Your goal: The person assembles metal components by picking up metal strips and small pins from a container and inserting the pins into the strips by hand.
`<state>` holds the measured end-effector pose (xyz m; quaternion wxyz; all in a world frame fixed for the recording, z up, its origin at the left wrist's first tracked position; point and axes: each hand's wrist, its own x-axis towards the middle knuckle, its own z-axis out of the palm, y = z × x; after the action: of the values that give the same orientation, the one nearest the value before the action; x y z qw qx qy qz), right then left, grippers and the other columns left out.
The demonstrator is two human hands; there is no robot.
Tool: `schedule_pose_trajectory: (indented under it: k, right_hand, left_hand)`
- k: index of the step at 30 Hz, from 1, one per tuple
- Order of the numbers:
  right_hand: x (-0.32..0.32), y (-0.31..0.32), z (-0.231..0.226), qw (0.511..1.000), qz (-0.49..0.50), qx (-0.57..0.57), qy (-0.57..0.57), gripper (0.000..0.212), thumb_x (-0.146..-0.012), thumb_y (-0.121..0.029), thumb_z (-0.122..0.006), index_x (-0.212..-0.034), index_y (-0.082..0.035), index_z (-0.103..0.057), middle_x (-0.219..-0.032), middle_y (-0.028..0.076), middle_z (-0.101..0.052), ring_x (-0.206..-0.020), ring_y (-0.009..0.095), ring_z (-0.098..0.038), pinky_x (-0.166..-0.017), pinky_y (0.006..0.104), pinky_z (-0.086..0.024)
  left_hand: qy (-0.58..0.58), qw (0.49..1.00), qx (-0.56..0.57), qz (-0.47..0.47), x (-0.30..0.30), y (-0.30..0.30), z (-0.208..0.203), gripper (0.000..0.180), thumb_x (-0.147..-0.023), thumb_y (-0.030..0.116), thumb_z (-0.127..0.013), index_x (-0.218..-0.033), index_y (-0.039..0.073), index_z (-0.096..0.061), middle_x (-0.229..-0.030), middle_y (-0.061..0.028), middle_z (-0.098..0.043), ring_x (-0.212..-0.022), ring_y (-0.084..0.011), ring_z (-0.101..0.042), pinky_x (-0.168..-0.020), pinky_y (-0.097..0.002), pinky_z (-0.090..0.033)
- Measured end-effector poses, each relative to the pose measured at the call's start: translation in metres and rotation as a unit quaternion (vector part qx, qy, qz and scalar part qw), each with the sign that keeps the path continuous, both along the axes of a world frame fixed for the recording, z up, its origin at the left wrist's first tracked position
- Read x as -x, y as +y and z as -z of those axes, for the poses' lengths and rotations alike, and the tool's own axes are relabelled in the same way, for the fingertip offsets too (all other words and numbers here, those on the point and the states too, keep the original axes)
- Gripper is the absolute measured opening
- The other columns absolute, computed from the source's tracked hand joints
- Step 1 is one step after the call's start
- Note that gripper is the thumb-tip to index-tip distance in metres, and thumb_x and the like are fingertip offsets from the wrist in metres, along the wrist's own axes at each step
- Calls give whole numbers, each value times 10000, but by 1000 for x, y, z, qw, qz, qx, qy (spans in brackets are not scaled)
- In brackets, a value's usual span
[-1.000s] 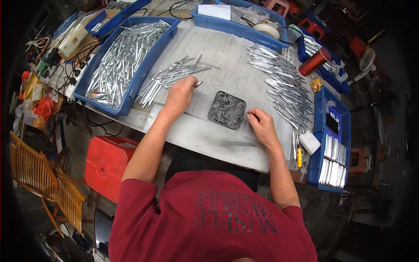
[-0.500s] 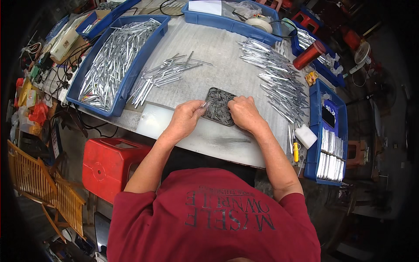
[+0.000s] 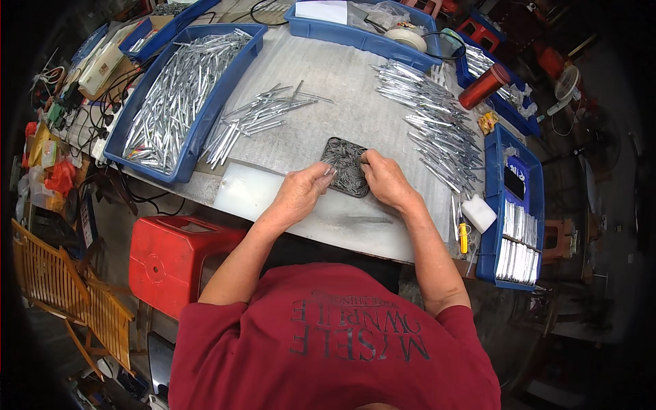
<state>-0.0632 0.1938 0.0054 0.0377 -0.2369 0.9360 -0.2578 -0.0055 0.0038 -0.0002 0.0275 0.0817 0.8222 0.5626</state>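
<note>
A small black tray [image 3: 333, 189] filled with short, thin grey metal pins lies near the table's front edge. At its left rim my left hand [image 3: 304, 193] is closed in a pinch, with a small silver metal piece showing at the fingertips. My right hand [image 3: 388, 180] is closed too, its fingers bent against the tray's right side; what it grips, if anything, is hidden by the fingers. Beyond my left hand lies a loose pile of silver metal rods [image 3: 256, 116]. A longer heap of similar silver rods [image 3: 430, 123] spreads to the right.
A blue bin [image 3: 184, 167] full of silver rods stands at the left. Another blue bin [image 3: 489, 225] on the right holds stacked rods and a phone. Near it lie a white block [image 3: 479, 213] and a yellow-handled tool [image 3: 463, 239]. A red cylinder [image 3: 484, 87] stands far right.
My left hand has moved slightly right and down, its fingertips now over the tray's left rim. My right hand has shifted a little at the tray's right side.
</note>
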Motion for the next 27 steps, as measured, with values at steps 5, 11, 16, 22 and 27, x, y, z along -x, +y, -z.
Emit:
schedule_pose_trajectory:
  k: [5, 11, 16, 22, 27]
  right_hand:
    - [-8, 4, -1, 959, 42, 228, -162, 157, -812, -42, -507, -955, 24, -523, -785, 33, -562, -718, 100, -510, -651, 234, -418]
    - [-12, 10, 2, 901, 17, 365, -235, 220, -804, -41, -521, -1011, 33, -536, -923, 48, -581, -836, 109, -522, -736, 235, -423]
    - [-16, 9, -1, 887, 7, 388, -249, 206, -804, -30, -518, -1002, 29, -533, -893, 40, -568, -829, 99, -516, -734, 225, -420]
    - [-22, 4, -4, 827, 28, 484, -285, 139, -816, -59, -539, -929, 21, -532, -783, 9, -542, -697, 61, -493, -630, 195, -410]
    - [-28, -2, -4, 813, 30, 516, -270, 111, -827, -92, -550, -879, 4, -530, -742, -16, -517, -660, 44, -462, -590, 181, -385]
  left_hand:
    - [-14, 1000, -17, 15, -1, 5, -2, 134, -847, 110, -520, -925, 6, -552, -631, -10, -506, -597, -76, -471, -559, -230, -409]
    - [-15, 999, -34, 17, 0, 10, 0, 133, -841, 94, -523, -934, 5, -557, -667, -19, -531, -618, -76, -480, -576, -226, -415]
    - [3, 999, -37, 22, 0, 13, 1, 139, -840, 92, -523, -942, 5, -558, -702, -26, -551, -643, -80, -487, -598, -228, -419]
    - [24, 999, -31, 20, -1, 15, 1, 130, -832, 87, -533, -920, -5, -561, -717, -36, -558, -667, -92, -490, -613, -239, -417]
    - [26, 999, -33, 15, -3, 18, -1, 125, -825, 83, -543, -900, -15, -567, -734, -45, -565, -678, -100, -496, -618, -243, -417]
